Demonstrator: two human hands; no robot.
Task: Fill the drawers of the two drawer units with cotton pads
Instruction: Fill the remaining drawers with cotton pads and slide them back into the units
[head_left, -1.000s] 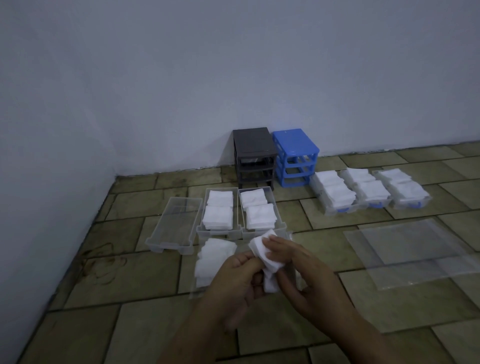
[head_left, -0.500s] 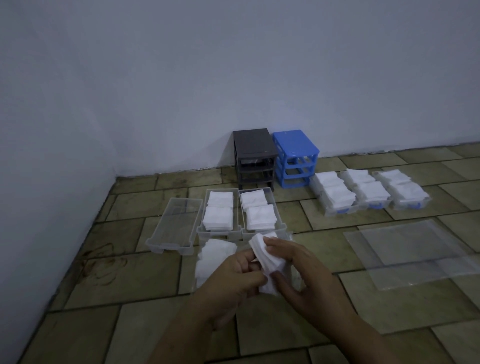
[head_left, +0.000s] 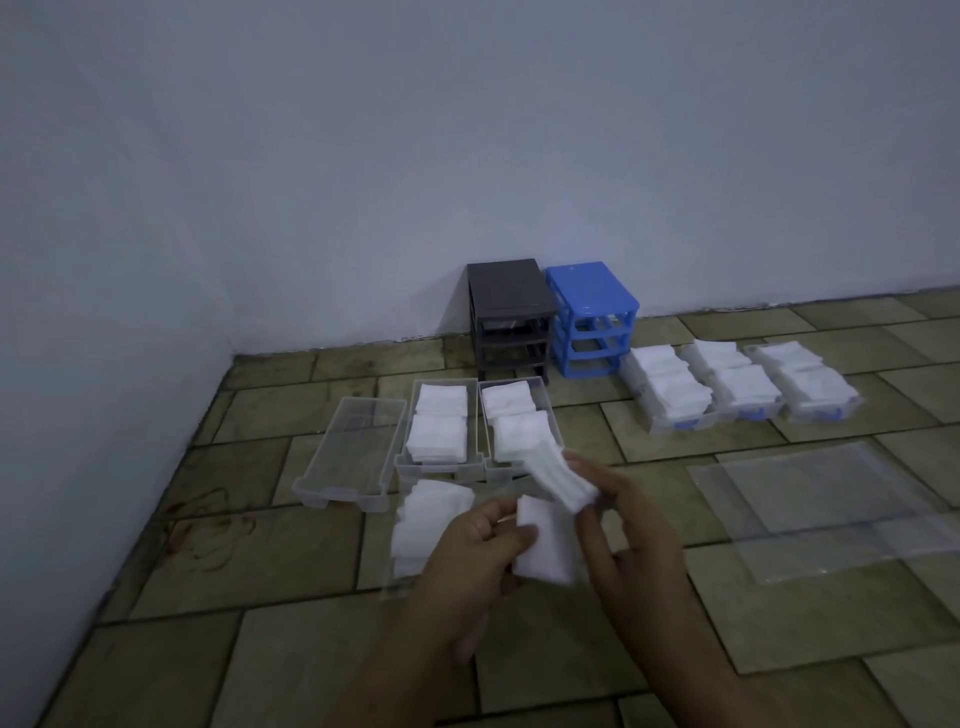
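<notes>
My left hand (head_left: 470, 561) grips a small stack of white cotton pads (head_left: 545, 551). My right hand (head_left: 631, 540) pinches a second stack of pads (head_left: 558, 478) just above it, over the floor. In front lie three clear drawers: an empty drawer (head_left: 345, 462) on the left and two filled drawers (head_left: 439, 465) (head_left: 550, 410) beside it. A clear bag with more pads (head_left: 423, 519) lies under my left hand. The dark grey drawer unit (head_left: 509, 306) and the blue drawer unit (head_left: 592, 306) stand against the wall, without drawers in them.
Three blue-handled drawers heaped with pads (head_left: 737, 384) sit in a row right of the blue unit. Empty clear plastic bags (head_left: 831, 509) lie on the tiled floor at the right. A wall corner closes the left side.
The one stack held between both hands has been split in two. My right hand has lifted its part up and to the right; my left hand keeps the lower part.
</notes>
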